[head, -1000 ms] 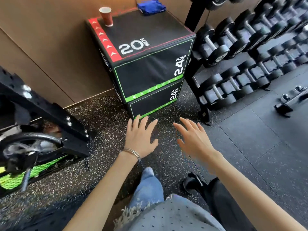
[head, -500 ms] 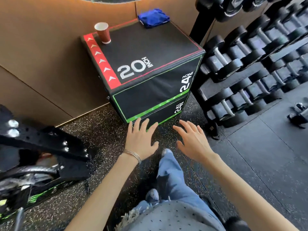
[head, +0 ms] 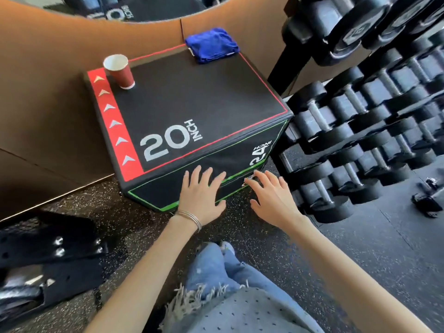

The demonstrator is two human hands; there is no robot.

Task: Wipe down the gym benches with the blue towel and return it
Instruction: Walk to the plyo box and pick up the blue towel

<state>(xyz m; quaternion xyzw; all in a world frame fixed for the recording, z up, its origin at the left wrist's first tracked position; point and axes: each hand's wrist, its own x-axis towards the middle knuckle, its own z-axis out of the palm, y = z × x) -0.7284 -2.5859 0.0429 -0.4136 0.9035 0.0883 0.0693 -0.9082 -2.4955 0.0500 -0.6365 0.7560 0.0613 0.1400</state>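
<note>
1. Blue towel (head: 211,44) lay folded at far corner of plyo box (head: 192,97), beside the wall.
2. Left hand (head: 200,195) and right hand (head: 271,200) held out with fingers spread, empty.
3. Risk: reaching across could tip the paper cup (head: 119,71).

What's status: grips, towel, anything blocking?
Left grip, right grip open, empty. Blue towel folded on plyo box, far corner, untouched. Red paper cup far left, clear of towel.

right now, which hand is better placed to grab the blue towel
Probably the right hand: the blue towel lies on the far right corner of the box, that hand's side. The left hand is empty too.
</note>
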